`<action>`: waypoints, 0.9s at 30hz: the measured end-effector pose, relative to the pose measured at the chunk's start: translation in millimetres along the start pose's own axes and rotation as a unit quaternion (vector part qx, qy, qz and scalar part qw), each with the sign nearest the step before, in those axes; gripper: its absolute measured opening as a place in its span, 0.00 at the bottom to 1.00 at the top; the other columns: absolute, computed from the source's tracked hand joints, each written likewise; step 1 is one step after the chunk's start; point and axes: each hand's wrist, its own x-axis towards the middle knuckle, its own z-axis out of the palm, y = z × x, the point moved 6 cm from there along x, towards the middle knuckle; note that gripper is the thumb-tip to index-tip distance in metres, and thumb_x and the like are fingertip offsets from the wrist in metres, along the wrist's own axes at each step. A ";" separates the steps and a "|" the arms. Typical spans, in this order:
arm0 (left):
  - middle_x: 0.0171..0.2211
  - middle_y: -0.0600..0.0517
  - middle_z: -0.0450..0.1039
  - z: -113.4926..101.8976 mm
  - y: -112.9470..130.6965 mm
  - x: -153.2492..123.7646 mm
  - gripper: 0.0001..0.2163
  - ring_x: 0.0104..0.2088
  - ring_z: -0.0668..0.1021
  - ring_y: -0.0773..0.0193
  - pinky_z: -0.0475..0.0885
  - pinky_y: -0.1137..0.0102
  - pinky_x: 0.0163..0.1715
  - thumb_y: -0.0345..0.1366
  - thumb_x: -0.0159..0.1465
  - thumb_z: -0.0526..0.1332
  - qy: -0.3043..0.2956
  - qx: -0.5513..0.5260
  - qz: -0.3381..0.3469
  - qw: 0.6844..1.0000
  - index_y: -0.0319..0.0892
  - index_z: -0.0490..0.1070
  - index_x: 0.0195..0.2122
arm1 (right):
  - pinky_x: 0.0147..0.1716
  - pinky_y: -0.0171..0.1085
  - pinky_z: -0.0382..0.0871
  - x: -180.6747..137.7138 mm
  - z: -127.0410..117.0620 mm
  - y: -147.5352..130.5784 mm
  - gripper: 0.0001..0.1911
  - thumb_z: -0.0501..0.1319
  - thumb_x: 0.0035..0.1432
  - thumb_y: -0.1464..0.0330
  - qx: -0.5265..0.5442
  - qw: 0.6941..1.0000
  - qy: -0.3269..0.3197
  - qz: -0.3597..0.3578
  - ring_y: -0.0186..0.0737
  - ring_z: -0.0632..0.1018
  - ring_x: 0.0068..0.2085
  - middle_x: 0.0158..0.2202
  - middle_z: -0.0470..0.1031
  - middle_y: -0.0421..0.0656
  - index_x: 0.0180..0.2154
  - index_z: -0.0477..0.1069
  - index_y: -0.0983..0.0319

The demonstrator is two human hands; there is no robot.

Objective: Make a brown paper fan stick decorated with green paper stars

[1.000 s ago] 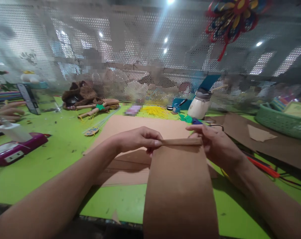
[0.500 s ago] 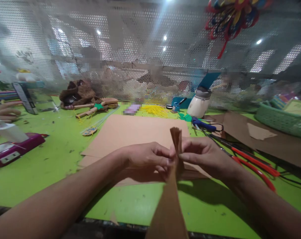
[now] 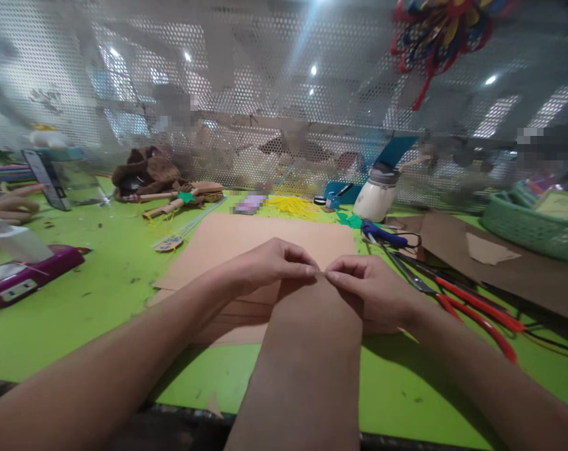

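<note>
A strip of brown kraft paper runs from between my hands down over the table's front edge. My left hand pinches its far edge near the middle. Close beside it, my right hand pinches the same edge, with the two sets of fingertips almost touching. Whatever folds lie beyond that edge are hidden behind the paper and fingers. Beneath my hands lies a stack of light brown paper sheets, partly covered by my arms and the strip.
Red-handled scissors and a blue-handled tool lie at right, near a green basket. A white jar stands behind. At left are a purple power strip and a person's hand. Twig-like rolled paper lies further back.
The paper strip has turned from edge-on and bunched to facing me broad and flat. My fingertips have moved up slightly to its far edge, and the gathered end is out of sight.
</note>
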 end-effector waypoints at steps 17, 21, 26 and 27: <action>0.20 0.57 0.68 -12.0 2.4 6.2 0.02 0.21 0.68 0.71 0.61 0.76 0.22 0.29 0.51 0.60 0.077 0.142 0.090 0.983 0.37 0.68 0.28 | 0.23 0.32 0.61 7.4 -13.0 8.5 0.11 0.70 0.38 0.69 0.127 0.983 0.125 -0.054 0.31 0.68 0.23 0.21 0.71 0.37 0.29 0.76 0.64; 0.22 0.55 0.70 -9.6 11.8 1.3 0.04 0.24 0.70 0.70 0.63 0.76 0.25 0.28 0.51 0.59 0.075 0.195 0.120 0.971 0.36 0.69 0.29 | 0.21 0.30 0.59 4.2 -14.7 2.2 0.08 0.68 0.40 0.70 0.074 0.983 0.152 -0.071 0.29 0.66 0.22 0.19 0.70 0.37 0.28 0.77 0.64; 0.29 0.50 0.73 -4.1 14.0 -1.9 0.15 0.29 0.71 0.66 0.64 0.73 0.29 0.41 0.60 0.55 0.029 0.216 0.099 0.971 0.34 0.75 0.35 | 0.26 0.33 0.66 -1.1 -11.2 -5.2 0.05 0.63 0.47 0.71 -0.097 0.973 0.152 -0.146 0.35 0.73 0.28 0.27 0.77 0.42 0.29 0.78 0.63; 0.28 0.50 0.73 -2.6 13.4 -2.2 0.18 0.28 0.70 0.66 0.64 0.73 0.29 0.44 0.62 0.53 0.019 0.217 0.092 0.972 0.34 0.75 0.34 | 0.28 0.34 0.67 -2.1 -10.0 -6.2 0.06 0.62 0.48 0.72 -0.121 0.967 0.147 -0.168 0.37 0.75 0.30 0.29 0.77 0.42 0.30 0.78 0.63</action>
